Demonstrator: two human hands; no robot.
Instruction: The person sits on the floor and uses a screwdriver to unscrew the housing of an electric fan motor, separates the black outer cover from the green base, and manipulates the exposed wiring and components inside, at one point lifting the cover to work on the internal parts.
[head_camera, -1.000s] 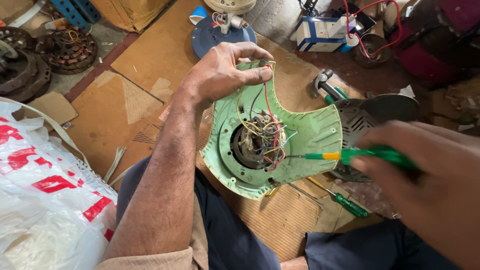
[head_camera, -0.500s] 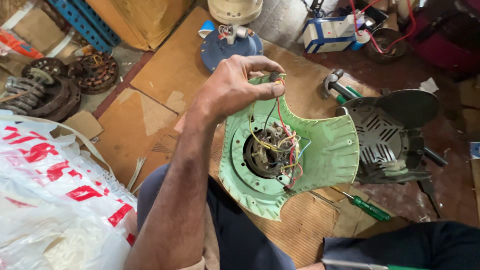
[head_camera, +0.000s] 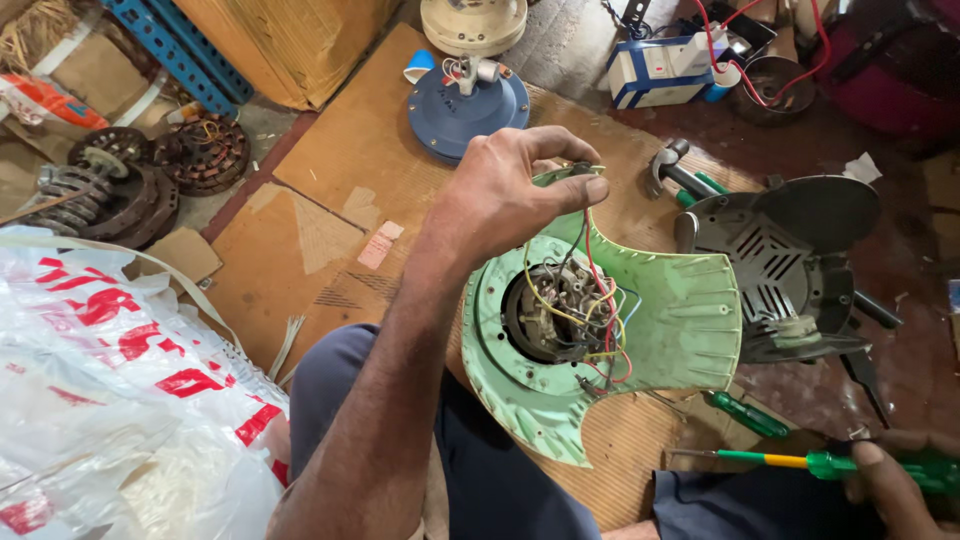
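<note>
**Two hands busy: wires pinched, screwdriver gripped**

Several coloured wires (head_camera: 590, 300) are pulled up out of the motor cavity of a pale green fan housing (head_camera: 690, 320), which is propped on the lap at scene centre, open side up so the windings are exposed. The wire ends are pinched between thumb and fingertips of the left hand (head_camera: 510, 195), fingers closed tight on them just above the housing's far edge; the strands are likely held up to be kept clear of the motor and easy to inspect.

A green-handled screwdriver (head_camera: 800, 462) is gripped in the right hand (head_camera: 895, 485) at near right, fist wrapped round the handle, shaft pointed left, parked away from the housing. A second green screwdriver (head_camera: 745, 413) is laid on the cardboard (head_camera: 330, 200) just beside the housing's near-right edge.

A dark grey motor cover (head_camera: 775, 265) is set to the right of the housing, touching or nearly so. A hammer (head_camera: 670, 170) is seen beyond it. A blue round fan base (head_camera: 468, 105) is placed far centre. Rusty stator cores (head_camera: 130, 180) are stacked far left. A white-and-red plastic sack (head_camera: 110, 390) is bunched at near left.
</note>
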